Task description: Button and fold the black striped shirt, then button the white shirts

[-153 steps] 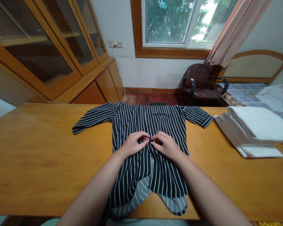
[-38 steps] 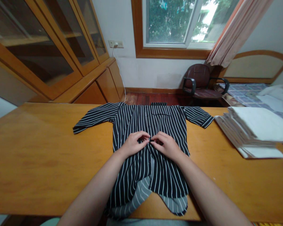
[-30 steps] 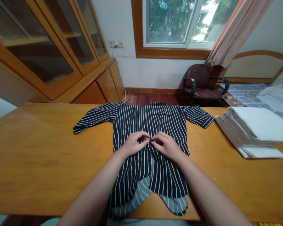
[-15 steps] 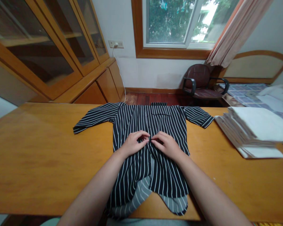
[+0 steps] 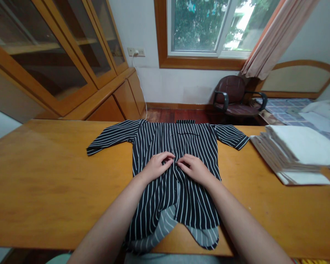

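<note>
A black shirt with white stripes [image 5: 154,143] lies front up on the wooden table, its sleeves spread to both sides and its collar over the far edge. Both of my hands meet at its button placket, about mid-front. My left hand [image 5: 158,165] pinches the placket cloth from the left, thumb and fingertips together. Opposite it, my right hand [image 5: 194,168] grips the other side of the placket. A small gap parts the fingertips, and the button there is too small to make out. Below the hands the front falls open, showing the grey inner side of the hem.
On the right of the wooden table [image 5: 57,183] stands a stack of folded white and brown sheets [image 5: 299,146]. Behind the table are a glass-door cabinet [image 5: 71,66] at left, an office chair [image 5: 233,95], and a bed [image 5: 283,110] at right.
Hardly anything differs. My fingertips shift very slightly at the placket, and the shirt stays in place.
</note>
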### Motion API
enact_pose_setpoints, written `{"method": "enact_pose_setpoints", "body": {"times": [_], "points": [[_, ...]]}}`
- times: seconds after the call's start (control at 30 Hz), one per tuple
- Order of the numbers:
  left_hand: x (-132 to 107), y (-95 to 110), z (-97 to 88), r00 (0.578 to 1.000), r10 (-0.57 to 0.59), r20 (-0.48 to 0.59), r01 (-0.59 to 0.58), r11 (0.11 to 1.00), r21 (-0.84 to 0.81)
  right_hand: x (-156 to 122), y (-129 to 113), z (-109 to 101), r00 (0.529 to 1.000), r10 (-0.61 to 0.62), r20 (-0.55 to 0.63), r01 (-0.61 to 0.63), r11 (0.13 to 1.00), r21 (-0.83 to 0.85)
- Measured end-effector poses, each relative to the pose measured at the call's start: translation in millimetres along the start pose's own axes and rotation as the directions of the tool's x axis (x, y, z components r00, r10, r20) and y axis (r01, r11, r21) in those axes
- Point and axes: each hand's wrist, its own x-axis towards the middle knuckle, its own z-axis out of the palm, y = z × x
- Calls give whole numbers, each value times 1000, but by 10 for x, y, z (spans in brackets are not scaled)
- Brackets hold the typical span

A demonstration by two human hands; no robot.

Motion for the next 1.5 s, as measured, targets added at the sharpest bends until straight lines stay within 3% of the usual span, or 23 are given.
{"method": "enact_pose_setpoints", "body": {"times": [0.63, 0.83, 1.03, 1.27, 1.5], "points": [[0, -126, -137, 1000, -1, -3, 1, 998, 68, 0, 29, -9, 999, 24, -38, -22, 999, 41], [-9, -163, -182, 997, 10, -72, 1, 990, 142, 13, 79, 27, 996, 22, -85, -26, 999, -44], [-43, -251, -134, 992, 105, -74, -81, 958, 274, -1, 94, 72, 993, -25, -113, 7, 988, -154], [-335, -207, -199, 998, -19, 62, -14, 871, 491, -168, 104, 15, 999, -34, -17, 29, 972, -235], [-745, -226, -274, 996, -80, 36, 42, 797, 602, -523, 222, -141, 999, -42, -18, 32, 927, -374]]}}
